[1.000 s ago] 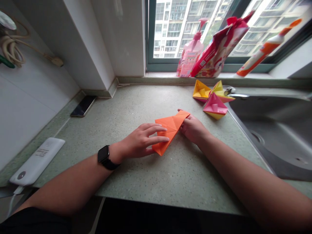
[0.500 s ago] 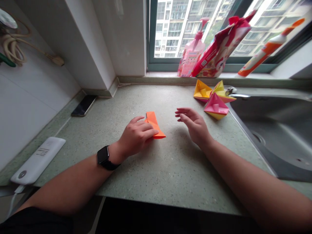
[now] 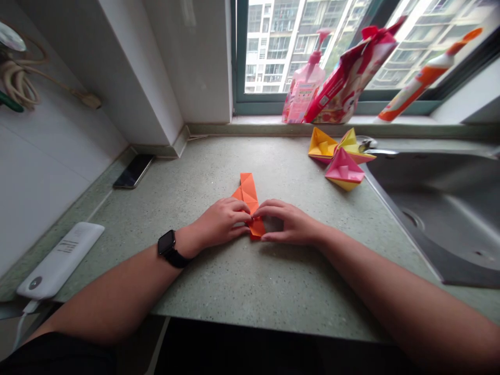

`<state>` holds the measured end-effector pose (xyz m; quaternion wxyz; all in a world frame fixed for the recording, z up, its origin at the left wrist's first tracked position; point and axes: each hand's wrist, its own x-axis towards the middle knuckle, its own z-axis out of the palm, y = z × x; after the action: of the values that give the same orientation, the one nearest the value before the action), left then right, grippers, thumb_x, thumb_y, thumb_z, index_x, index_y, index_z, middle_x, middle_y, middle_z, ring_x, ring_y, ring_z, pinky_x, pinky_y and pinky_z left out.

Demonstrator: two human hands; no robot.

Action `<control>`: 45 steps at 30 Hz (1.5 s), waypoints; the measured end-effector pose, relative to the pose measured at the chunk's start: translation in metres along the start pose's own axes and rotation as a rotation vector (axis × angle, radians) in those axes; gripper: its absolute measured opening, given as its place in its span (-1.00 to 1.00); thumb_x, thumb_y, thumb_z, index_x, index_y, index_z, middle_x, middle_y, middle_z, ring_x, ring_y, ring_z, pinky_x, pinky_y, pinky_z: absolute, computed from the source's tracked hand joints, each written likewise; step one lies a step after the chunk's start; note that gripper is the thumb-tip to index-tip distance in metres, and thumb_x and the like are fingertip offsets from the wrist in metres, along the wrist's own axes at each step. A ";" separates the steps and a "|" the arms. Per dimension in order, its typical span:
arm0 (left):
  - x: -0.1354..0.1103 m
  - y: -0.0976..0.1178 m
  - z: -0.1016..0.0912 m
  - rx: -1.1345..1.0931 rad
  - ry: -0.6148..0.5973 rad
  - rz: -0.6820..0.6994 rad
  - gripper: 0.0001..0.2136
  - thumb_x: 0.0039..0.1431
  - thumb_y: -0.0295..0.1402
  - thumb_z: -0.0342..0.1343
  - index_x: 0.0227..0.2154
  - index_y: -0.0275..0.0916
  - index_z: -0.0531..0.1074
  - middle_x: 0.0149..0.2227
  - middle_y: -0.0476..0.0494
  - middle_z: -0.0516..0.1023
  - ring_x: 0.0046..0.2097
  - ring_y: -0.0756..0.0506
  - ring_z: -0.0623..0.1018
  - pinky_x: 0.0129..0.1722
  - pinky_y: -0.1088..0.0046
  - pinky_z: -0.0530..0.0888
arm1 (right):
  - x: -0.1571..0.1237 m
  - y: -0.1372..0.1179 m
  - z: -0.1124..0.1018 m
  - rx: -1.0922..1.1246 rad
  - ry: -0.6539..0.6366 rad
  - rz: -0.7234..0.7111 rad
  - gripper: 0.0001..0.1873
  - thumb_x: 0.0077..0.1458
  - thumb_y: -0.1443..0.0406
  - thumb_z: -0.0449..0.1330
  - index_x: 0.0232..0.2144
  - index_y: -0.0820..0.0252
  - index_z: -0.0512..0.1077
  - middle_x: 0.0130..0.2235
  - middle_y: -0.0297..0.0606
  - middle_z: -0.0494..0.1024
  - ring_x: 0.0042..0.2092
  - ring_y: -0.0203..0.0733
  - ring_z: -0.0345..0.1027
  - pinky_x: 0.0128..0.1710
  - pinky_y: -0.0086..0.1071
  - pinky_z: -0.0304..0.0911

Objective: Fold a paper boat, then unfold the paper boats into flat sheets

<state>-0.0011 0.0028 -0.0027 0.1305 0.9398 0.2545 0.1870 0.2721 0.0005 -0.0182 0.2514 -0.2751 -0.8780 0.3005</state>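
A folded strip of orange origami paper point(image 3: 248, 188) lies on the counter between my hands, with crease lines across it and a flap sticking out on its left. My left hand point(image 3: 222, 221), with a black watch on the wrist, holds the paper's lower left part between thumb and fingers. From the other side my right hand point(image 3: 292, 223) meets the paper, its fingertips on the middle crease and its thumb by the bottom end. The fingertips of both hands nearly touch and hide part of the paper there.
Folded paper pieces in yellow and pink point(image 3: 344, 169) stand beside the steel sink point(image 3: 441, 208). At left lie a phone point(image 3: 134, 171) and a white power bank point(image 3: 62, 260) with a cable. A pink pump bottle point(image 3: 303, 94), a red bag point(image 3: 344, 78) and an orange-white bottle point(image 3: 416, 83) line the windowsill.
My right hand has come left and down onto the orange paper. The paper has turned more upright in view, and its lower part shows a new bend; my left hand has shifted slightly.
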 end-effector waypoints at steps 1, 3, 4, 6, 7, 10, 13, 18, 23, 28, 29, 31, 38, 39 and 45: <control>0.000 0.000 0.000 0.008 0.007 -0.003 -0.87 0.41 -0.29 0.24 -0.13 -0.17 0.66 -0.06 -0.16 0.68 -0.07 -0.14 0.60 -0.01 0.25 0.48 | 0.000 -0.001 0.000 -0.005 -0.007 -0.007 -0.54 0.18 0.13 0.46 0.10 0.00 0.54 0.06 -0.14 0.59 0.08 -0.03 0.50 0.12 -0.09 0.45; 0.001 0.002 0.000 0.028 0.033 -0.010 -0.87 0.43 -0.30 0.22 -0.18 -0.15 0.67 -0.08 -0.13 0.69 -0.07 -0.14 0.60 0.00 0.24 0.46 | 0.000 -0.003 0.001 -0.004 -0.006 -0.008 -0.56 0.20 0.15 0.44 0.10 0.01 0.54 0.05 -0.14 0.60 0.07 -0.04 0.51 0.10 -0.10 0.46; 0.001 0.003 0.001 0.039 0.055 -0.015 -0.87 0.43 -0.30 0.22 -0.19 -0.14 0.67 -0.08 -0.12 0.70 -0.06 -0.15 0.60 0.02 0.21 0.45 | 0.000 -0.004 0.002 0.001 0.003 -0.002 -0.60 0.22 0.17 0.42 0.08 0.01 0.54 0.04 -0.15 0.61 0.05 -0.05 0.52 0.08 -0.12 0.47; 0.002 0.005 0.001 0.048 0.094 -0.019 -0.88 0.41 -0.29 0.24 -0.21 -0.14 0.67 -0.07 -0.11 0.70 -0.01 -0.17 0.59 0.10 0.15 0.43 | 0.001 -0.005 0.002 0.010 0.032 0.014 -0.73 0.27 0.22 0.35 0.01 0.01 0.57 0.00 -0.18 0.62 -0.01 -0.09 0.54 0.03 -0.16 0.48; 0.002 0.006 0.001 0.040 0.102 -0.015 -0.88 0.40 -0.29 0.24 -0.22 -0.14 0.67 -0.07 -0.12 0.70 0.00 -0.17 0.59 0.13 0.12 0.43 | 0.002 -0.005 0.003 0.009 0.048 0.018 -0.80 0.29 0.24 0.32 -0.03 0.01 0.58 -0.02 -0.20 0.63 -0.03 -0.11 0.54 0.01 -0.17 0.48; 0.003 0.009 0.001 -0.020 0.087 -0.009 -0.85 0.41 -0.31 0.21 -0.26 -0.18 0.65 -0.10 -0.13 0.69 -0.04 -0.15 0.60 0.18 0.09 0.45 | 0.003 -0.005 0.003 -0.025 0.085 0.011 -0.89 0.31 0.26 0.28 -0.14 0.00 0.60 -0.04 -0.20 0.63 -0.02 -0.10 0.54 0.03 -0.14 0.48; 0.002 0.011 0.003 -0.106 0.068 -0.034 -0.84 0.43 -0.36 0.16 -0.24 -0.23 0.63 -0.13 -0.17 0.67 -0.07 -0.13 0.62 0.08 0.18 0.53 | 0.003 -0.003 0.004 -0.059 0.098 0.009 -0.92 0.29 0.23 0.31 -0.17 -0.01 0.60 -0.02 -0.18 0.62 0.02 -0.06 0.52 0.06 -0.08 0.47; 0.001 0.012 0.007 -0.227 0.110 -0.062 -0.72 0.43 -0.50 0.09 0.12 -0.22 0.51 0.06 -0.25 0.64 0.06 -0.14 0.63 0.09 0.21 0.59 | 0.003 0.002 0.005 -0.124 0.166 0.107 -0.94 0.29 0.22 0.32 -0.26 0.01 0.59 -0.05 -0.17 0.61 0.01 -0.04 0.51 0.10 -0.04 0.44; 0.001 0.011 0.008 -0.206 0.036 0.018 -0.70 0.45 -0.48 0.08 0.15 -0.18 0.53 0.17 -0.26 0.59 0.17 -0.16 0.59 0.20 0.15 0.55 | 0.004 0.007 0.004 -0.204 0.241 0.208 -0.92 0.28 0.26 0.30 -0.31 0.03 0.58 -0.06 -0.17 0.60 -0.02 -0.02 0.52 0.09 -0.04 0.44; -0.001 0.010 0.009 -0.138 0.020 0.012 -0.69 0.45 -0.41 0.12 0.19 -0.17 0.53 0.23 -0.30 0.55 0.25 -0.22 0.54 0.27 0.04 0.51 | 0.005 0.007 0.004 -0.229 0.241 0.200 -0.95 0.25 0.31 0.31 -0.25 0.01 0.56 -0.08 -0.18 0.61 -0.02 -0.02 0.51 0.06 -0.05 0.45; -0.002 0.010 0.009 -0.130 0.015 0.009 -0.67 0.45 -0.41 0.13 0.21 -0.16 0.51 0.24 -0.31 0.54 0.26 -0.22 0.53 0.28 0.02 0.51 | 0.005 0.007 0.005 -0.234 0.244 0.205 -0.94 0.25 0.32 0.31 -0.24 0.01 0.55 -0.09 -0.18 0.61 -0.03 -0.01 0.51 0.05 -0.05 0.45; -0.002 0.010 0.010 -0.117 0.015 0.003 -0.58 0.44 -0.41 0.14 0.31 -0.15 0.43 0.28 -0.33 0.51 0.27 -0.23 0.53 0.28 0.01 0.51 | 0.005 0.007 0.005 -0.238 0.250 0.210 -0.94 0.26 0.31 0.30 -0.22 0.02 0.53 -0.11 -0.18 0.61 -0.04 -0.01 0.51 0.03 -0.06 0.44; -0.004 0.010 0.012 -0.030 0.008 -0.011 -0.63 0.45 -0.33 0.14 0.26 -0.18 0.48 0.26 -0.36 0.51 0.28 -0.28 0.52 0.29 0.00 0.51 | 0.005 0.008 0.005 -0.235 0.263 0.223 -0.97 0.27 0.30 0.27 -0.24 0.02 0.50 -0.15 -0.20 0.60 -0.07 -0.01 0.50 0.01 -0.07 0.44; -0.005 0.010 0.013 -0.017 0.005 -0.018 -0.63 0.45 -0.32 0.14 0.26 -0.18 0.48 0.27 -0.37 0.50 0.29 -0.29 0.51 0.29 -0.01 0.51 | 0.005 0.008 0.004 -0.228 0.271 0.217 -0.96 0.26 0.30 0.27 -0.24 0.02 0.51 -0.15 -0.20 0.60 -0.07 -0.02 0.50 0.01 -0.07 0.44; -0.008 0.007 0.016 0.035 -0.037 -0.055 -0.56 0.47 -0.26 0.14 0.33 -0.20 0.42 0.46 -0.42 0.30 0.45 -0.34 0.35 0.40 -0.07 0.39 | 0.003 0.007 0.005 -0.244 0.260 0.156 -0.91 0.28 0.23 0.30 -0.28 -0.01 0.63 -0.07 -0.18 0.62 -0.04 -0.01 0.52 0.05 -0.02 0.45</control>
<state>0.0022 -0.0093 -0.0170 0.1240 0.9378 0.2810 0.1616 0.2690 0.0052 -0.0253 0.3035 -0.4074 -0.8439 0.1725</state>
